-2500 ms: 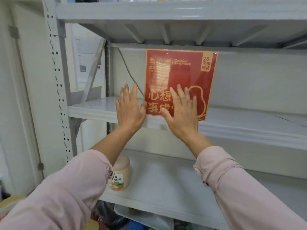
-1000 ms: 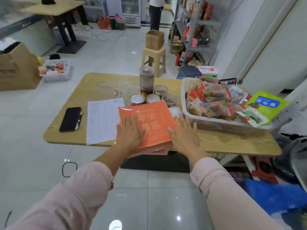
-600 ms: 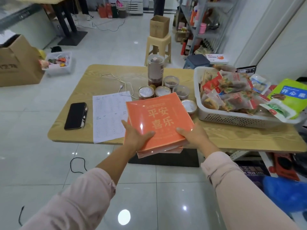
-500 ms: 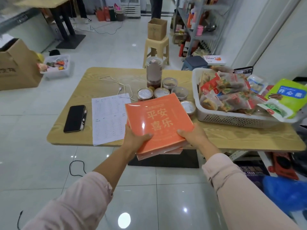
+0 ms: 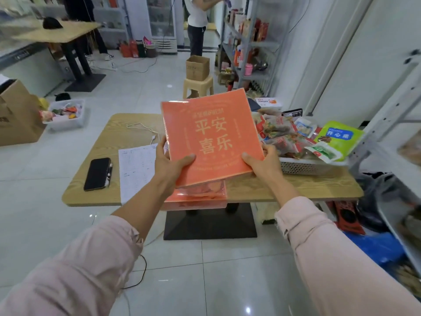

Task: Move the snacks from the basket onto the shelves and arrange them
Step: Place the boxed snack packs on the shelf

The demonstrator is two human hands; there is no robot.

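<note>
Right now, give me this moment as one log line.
left hand: grips orange box | right hand: grips orange box | box: tilted up over stack at table edge | basket: holds snacks

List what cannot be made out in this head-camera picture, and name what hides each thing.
Head view:
- Fingers of left hand and right hand below the orange box: hidden by the box.
- Middle of the table and left end of the basket: behind the box.
- Stack under the box: mostly covered, so the count is unclear.
- Print on the paper sheet: too small.
- Shelf at right: blurred and cut off by the edge.
</note>
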